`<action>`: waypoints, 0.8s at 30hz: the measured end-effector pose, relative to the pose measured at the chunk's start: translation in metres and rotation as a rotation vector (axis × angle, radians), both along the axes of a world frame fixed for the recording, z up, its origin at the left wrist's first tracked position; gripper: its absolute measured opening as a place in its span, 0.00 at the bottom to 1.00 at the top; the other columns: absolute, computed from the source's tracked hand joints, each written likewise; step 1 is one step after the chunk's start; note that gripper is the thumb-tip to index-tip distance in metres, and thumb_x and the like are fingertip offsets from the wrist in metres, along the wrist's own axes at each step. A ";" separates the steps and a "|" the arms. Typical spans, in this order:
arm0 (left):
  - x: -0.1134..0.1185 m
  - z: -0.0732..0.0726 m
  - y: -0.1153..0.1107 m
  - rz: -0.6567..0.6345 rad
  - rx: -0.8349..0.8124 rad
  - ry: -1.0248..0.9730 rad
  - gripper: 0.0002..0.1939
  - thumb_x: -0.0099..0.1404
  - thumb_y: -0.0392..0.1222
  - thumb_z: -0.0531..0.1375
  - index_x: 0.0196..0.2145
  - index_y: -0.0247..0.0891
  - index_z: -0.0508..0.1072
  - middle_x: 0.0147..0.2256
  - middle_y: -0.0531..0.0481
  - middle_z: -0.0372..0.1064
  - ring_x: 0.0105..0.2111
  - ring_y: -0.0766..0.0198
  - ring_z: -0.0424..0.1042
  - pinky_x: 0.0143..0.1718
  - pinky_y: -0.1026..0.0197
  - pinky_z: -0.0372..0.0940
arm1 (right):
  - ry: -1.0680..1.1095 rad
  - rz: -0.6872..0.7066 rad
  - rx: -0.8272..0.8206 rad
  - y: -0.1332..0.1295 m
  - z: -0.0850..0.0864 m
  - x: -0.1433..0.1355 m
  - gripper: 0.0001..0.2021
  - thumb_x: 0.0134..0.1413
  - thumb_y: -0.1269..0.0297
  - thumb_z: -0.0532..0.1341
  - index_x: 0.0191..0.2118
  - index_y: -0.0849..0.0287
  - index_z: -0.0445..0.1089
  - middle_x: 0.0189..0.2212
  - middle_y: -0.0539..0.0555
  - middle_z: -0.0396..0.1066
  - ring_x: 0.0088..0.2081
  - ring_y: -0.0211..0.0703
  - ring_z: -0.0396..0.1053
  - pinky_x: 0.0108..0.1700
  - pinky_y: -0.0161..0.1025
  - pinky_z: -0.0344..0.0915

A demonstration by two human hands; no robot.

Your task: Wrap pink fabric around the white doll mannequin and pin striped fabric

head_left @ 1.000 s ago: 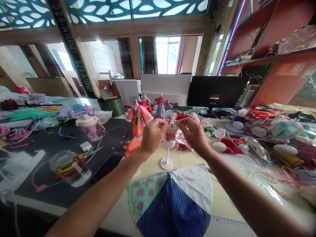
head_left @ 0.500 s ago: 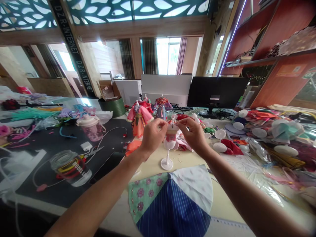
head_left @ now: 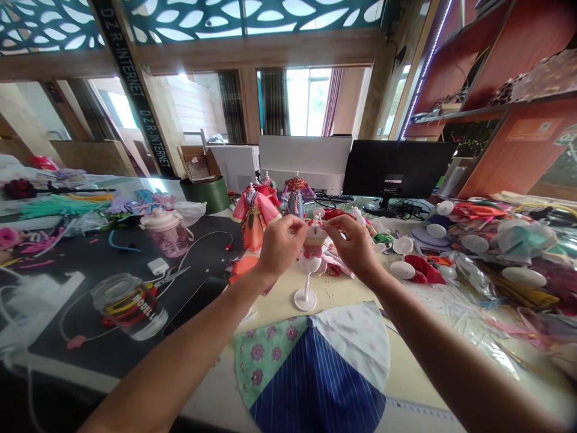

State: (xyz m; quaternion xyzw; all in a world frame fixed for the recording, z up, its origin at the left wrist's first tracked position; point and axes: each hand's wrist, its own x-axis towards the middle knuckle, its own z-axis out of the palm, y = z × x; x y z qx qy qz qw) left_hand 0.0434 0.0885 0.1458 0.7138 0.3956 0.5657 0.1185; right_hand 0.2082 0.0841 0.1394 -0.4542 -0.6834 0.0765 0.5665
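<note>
A small white doll form (head_left: 311, 261) with a pink and cream band round its body stands upright on a white round base. My left hand (head_left: 283, 245) is pinched at the left of its top, and my right hand (head_left: 354, 243) is pinched at the right, level with it. Whatever lies between the fingertips is too small to make out. In front of the base, a rounded cloth (head_left: 315, 373) of green floral, blue striped and white panels lies flat. Behind my left hand stands a form in a pink and orange robe (head_left: 252, 216).
A glass jar (head_left: 130, 307), scissors (head_left: 171, 276) and a pink bottle (head_left: 165, 233) are on the dark mat at left. Fabric pieces and white discs (head_left: 523, 275) pile up at right. A black monitor (head_left: 399, 168) stands behind.
</note>
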 end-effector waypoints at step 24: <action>0.001 0.008 0.009 -0.038 -0.056 0.071 0.05 0.59 0.36 0.59 0.28 0.36 0.75 0.28 0.51 0.75 0.30 0.63 0.73 0.33 0.64 0.66 | -0.059 -0.034 0.012 0.004 0.001 -0.002 0.06 0.53 0.61 0.58 0.29 0.57 0.68 0.29 0.52 0.74 0.30 0.43 0.68 0.31 0.38 0.61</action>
